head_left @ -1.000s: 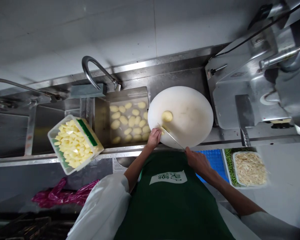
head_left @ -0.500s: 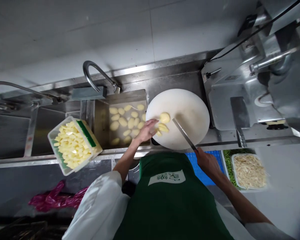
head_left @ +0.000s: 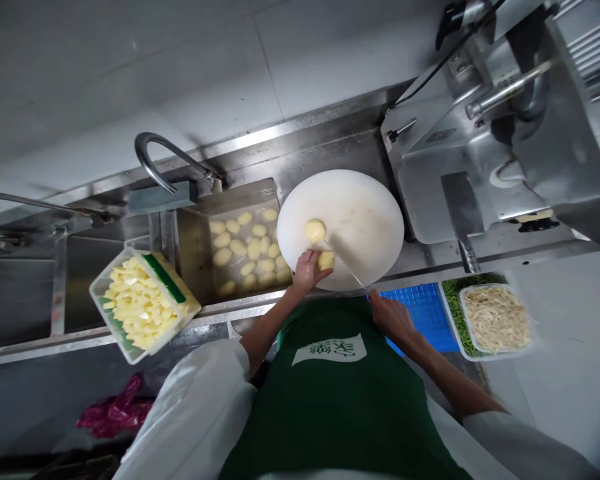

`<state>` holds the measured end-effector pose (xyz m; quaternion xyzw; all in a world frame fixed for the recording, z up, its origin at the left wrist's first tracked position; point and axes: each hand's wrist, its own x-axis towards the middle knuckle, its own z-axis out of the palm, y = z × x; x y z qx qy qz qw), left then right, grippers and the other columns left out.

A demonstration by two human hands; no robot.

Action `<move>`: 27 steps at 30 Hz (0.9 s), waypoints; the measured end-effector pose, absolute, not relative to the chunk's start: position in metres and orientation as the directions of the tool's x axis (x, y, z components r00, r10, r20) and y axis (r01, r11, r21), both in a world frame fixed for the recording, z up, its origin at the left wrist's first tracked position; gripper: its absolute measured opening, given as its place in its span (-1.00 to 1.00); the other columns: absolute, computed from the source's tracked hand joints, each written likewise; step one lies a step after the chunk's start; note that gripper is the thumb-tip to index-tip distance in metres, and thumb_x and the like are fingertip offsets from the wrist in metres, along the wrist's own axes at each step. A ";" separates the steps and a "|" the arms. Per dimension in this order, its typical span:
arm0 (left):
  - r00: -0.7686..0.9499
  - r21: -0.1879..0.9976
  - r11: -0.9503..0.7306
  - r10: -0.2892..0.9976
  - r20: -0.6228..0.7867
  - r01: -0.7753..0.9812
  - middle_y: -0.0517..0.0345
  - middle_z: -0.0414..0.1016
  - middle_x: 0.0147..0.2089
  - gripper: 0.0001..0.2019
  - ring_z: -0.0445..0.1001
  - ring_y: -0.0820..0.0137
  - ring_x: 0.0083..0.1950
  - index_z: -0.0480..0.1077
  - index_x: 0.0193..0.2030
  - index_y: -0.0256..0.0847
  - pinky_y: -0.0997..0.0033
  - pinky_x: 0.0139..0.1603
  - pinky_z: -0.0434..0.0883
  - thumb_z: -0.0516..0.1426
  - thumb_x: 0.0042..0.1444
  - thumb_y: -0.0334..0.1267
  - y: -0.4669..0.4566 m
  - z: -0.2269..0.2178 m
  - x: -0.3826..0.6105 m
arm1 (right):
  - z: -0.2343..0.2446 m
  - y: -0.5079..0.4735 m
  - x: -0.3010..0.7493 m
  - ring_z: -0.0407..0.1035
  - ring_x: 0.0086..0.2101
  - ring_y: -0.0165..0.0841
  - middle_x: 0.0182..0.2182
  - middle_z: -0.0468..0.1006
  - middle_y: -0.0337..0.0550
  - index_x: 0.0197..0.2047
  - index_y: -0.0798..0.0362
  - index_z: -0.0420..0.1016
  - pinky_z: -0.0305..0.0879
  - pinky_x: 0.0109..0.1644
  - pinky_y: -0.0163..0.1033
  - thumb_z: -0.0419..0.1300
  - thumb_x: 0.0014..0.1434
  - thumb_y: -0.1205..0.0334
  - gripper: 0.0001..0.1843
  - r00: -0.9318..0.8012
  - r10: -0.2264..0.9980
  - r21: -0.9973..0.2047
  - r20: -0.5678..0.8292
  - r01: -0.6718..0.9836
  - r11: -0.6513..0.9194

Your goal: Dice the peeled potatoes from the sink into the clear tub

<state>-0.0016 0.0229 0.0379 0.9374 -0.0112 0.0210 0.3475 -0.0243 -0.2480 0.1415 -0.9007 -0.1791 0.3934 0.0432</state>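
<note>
Potato partly behind left hand

1. A curved grey metal faucet rises at the back edge of the stainless-steel desk.
2. A broad grey steel cleaver lies near the desk's right end, handle toward the front edge.
3. A blue gridded plastic panel shows below the front edge.
4. A crumpled magenta plastic bag lies below, toward the left corner.

Pale yellow is being displayed by the held potato, white by the cutting board; at eight o'clock from it, magenta by a bag; at six, a green apron is being marked by a white patch.
</note>
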 end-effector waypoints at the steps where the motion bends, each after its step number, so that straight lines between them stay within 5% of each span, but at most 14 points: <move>1: 0.998 0.623 -0.782 0.042 0.056 -0.002 -0.05 0.40 -0.04 -0.46 0.41 0.12 -0.02 0.41 0.08 -0.18 0.05 0.05 0.43 0.37 0.00 -0.03 0.015 0.035 -0.007 | 0.140 -0.246 -0.023 0.50 -0.31 -0.26 -0.29 0.60 -0.05 0.01 0.08 0.24 -0.05 -0.36 -0.25 -0.18 0.38 0.39 -0.75 0.608 0.375 -0.231 -0.700 0.304 -0.924; 7: 0.989 0.652 -0.758 0.095 0.114 -0.003 -0.05 0.38 -0.03 -0.40 0.38 0.14 0.03 0.39 0.11 -0.21 0.11 0.09 0.40 0.36 0.00 0.03 0.016 0.026 -0.019 | 0.143 -0.248 -0.013 0.51 -0.32 -0.22 -0.32 0.60 -0.06 0.07 0.09 0.25 -0.10 -0.38 -0.23 -0.14 0.36 0.39 -0.72 0.583 0.429 -0.224 -0.690 0.391 -0.893; 11: 0.974 0.752 -0.653 0.101 0.201 -0.088 -0.01 0.42 -0.04 -0.65 0.42 0.26 0.04 0.45 -0.02 -0.18 0.19 0.11 0.43 0.26 0.17 -0.01 0.033 0.026 -0.037 | 0.151 -0.251 -0.010 0.52 -0.33 -0.20 -0.36 0.60 -0.08 0.09 0.05 0.25 -0.11 -0.39 -0.24 -0.19 0.44 0.23 -0.71 0.594 0.431 -0.232 -0.679 0.384 -0.894; 27: 0.930 0.727 -0.658 0.112 0.351 -0.195 -0.01 0.51 -0.12 -0.78 0.47 0.31 -0.07 0.49 -0.13 -0.22 0.21 -0.02 0.48 0.20 0.25 -0.10 0.029 0.022 -0.049 | 0.143 -0.226 -0.001 0.52 -0.29 -0.19 -0.34 0.58 0.00 -0.05 0.10 0.27 -0.03 -0.36 -0.23 -0.17 0.46 0.21 -0.75 0.560 0.454 -0.190 -0.693 0.466 -0.864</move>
